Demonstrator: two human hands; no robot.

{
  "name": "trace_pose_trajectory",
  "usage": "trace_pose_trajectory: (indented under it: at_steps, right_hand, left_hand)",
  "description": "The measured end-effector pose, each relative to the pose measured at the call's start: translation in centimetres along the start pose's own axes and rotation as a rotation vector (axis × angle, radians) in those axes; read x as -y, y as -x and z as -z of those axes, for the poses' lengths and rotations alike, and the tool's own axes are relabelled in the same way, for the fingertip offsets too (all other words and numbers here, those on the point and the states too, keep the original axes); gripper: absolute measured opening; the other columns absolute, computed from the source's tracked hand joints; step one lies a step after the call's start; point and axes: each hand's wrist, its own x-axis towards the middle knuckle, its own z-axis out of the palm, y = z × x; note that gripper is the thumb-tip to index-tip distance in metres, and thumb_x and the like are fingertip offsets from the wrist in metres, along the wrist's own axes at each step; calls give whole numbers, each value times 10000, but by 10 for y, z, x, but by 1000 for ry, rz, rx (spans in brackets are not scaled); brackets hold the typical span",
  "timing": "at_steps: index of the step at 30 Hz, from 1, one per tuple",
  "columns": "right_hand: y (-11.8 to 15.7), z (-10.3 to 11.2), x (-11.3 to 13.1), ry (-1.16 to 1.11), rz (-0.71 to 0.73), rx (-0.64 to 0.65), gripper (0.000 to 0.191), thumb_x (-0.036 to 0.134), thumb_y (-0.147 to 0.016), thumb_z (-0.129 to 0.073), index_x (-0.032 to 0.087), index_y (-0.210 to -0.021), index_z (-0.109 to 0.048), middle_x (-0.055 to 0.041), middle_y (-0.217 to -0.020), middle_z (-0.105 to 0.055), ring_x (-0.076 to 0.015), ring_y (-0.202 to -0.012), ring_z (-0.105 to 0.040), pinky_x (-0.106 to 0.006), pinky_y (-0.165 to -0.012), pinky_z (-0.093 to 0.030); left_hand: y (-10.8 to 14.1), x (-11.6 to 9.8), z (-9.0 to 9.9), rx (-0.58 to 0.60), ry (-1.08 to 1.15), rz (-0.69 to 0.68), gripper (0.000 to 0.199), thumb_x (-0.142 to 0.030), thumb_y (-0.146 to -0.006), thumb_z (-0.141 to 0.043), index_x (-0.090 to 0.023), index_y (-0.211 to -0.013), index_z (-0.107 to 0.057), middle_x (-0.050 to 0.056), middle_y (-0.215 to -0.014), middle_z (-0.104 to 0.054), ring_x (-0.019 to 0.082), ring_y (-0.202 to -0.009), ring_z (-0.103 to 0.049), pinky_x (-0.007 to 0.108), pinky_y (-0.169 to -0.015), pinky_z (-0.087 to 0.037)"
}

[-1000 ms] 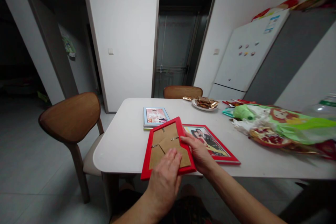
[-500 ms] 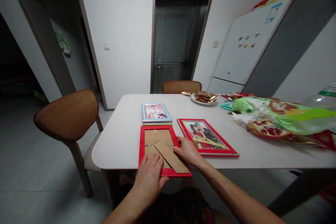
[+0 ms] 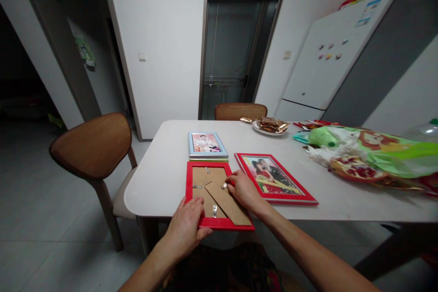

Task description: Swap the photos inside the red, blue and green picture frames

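Note:
A red picture frame lies face down at the table's front edge, its brown backing board and slanting stand flap facing up. Small metal clips sit along the inner border. My left hand grips the frame's lower left corner, thumb along the front edge. At the right border, my right hand has its fingers bent onto a tilted metal clip; its thumb is mostly hidden. To the right lies a second red frame, photo side up. Behind is a light blue frame, resting on something green-edged.
On the white table stand a plate of wrapped snacks, an opened pomegranate and a green plastic bag. Wooden chairs stand at the left and the far side. A fridge is at the back right.
My left hand has slid left and down toward the frame's corner, uncovering the bottom clip. The right-hand clip has turned from level to tilted under my right fingers. The view has shifted slightly.

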Motion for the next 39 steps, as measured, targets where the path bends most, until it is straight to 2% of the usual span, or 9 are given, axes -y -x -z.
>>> trace_pose_trajectory:
  at_steps: [5, 7, 11, 13, 20, 25, 29, 33, 39]
  right_hand:
    - [5, 1, 4, 20, -15, -30, 270, 243, -749, -461, 162, -946, -627, -91, -890, -544, -167, -819, -510, -259, -747, -385]
    - [13, 6, 9, 3, 63, -32, 296, 254, -735, -489, 185, -995, -610, -105, -1003, -534, -195, -927, -480, -309, -821, -358]
    - [30, 17, 27, -151, 367, 173, 248, 229, -688, -544, 261, -912, -645, -56, -1111, -504, -199, -1033, -426, -348, -890, -316]
    - [35, 19, 35, -208, 436, 261, 219, 207, -688, -541, 273, -858, -660, -42, -1081, -518, -189, -1022, -437, -355, -900, -307]
    - [34, 7, 41, -251, 388, 182, 125, 203, -687, -556, 229, -720, -674, -42, -1008, -544, -172, -948, -470, -312, -838, -349]
    - [18, -1, 48, -241, 335, 112, 189, 211, -728, -504, 195, -840, -655, -55, -941, -582, -166, -898, -489, -282, -806, -355]
    - [-4, -15, 61, -197, 264, 61, 227, 265, -766, -463, 183, -870, -648, -59, -865, -590, -148, -823, -507, -242, -736, -366]
    - [-19, -26, 72, -98, 204, 73, 226, 271, -776, -450, 181, -810, -654, -54, -803, -588, -132, -746, -514, -219, -661, -360]
    - [-28, -27, 68, 5, 115, 26, 255, 294, -795, -422, 165, -851, -635, -76, -856, -600, -150, -812, -510, -229, -714, -334]
  left_hand:
    - [1, 2, -3, -33, 17, -4, 317, -299, -656, -629, -166, -929, -538, 116, -1241, -452, 229, -1164, -377, 426, -994, -215]
    - [1, 3, -4, -36, 25, -6, 316, -299, -649, -636, -172, -923, -544, 111, -1240, -454, 231, -1162, -379, 428, -990, -224]
    - [0, 4, -6, -53, 16, -8, 331, -298, -646, -640, -171, -939, -554, 108, -1225, -470, 233, -1148, -396, 427, -988, -231]
    - [0, 3, -6, -56, 10, 2, 356, -307, -657, -630, -172, -976, -549, 104, -1206, -489, 233, -1141, -403, 423, -987, -237]
    - [0, 4, -7, -41, -6, 8, 414, -308, -662, -623, -157, -1035, -525, 107, -1208, -487, 232, -1148, -394, 413, -997, -220]
    - [-1, 2, -4, -33, -7, 10, 511, -293, -644, -636, -164, -1107, -464, 115, -1237, -454, 229, -1151, -392, 407, -981, -253]
    - [-2, 2, -3, -30, -8, -2, 375, -282, -634, -650, -163, -969, -534, 122, -1248, -440, 235, -1166, -373, 415, -985, -242]
    - [-2, 1, -4, -34, -3, -1, 350, -273, -613, -670, -148, -915, -545, 134, -1241, -446, 241, -1159, -381, 416, -987, -242]
    - [-1, 0, -3, -26, 3, 1, 362, -265, -637, -652, -146, -954, -525, 135, -1231, -456, 248, -1163, -377, 444, -996, -215]
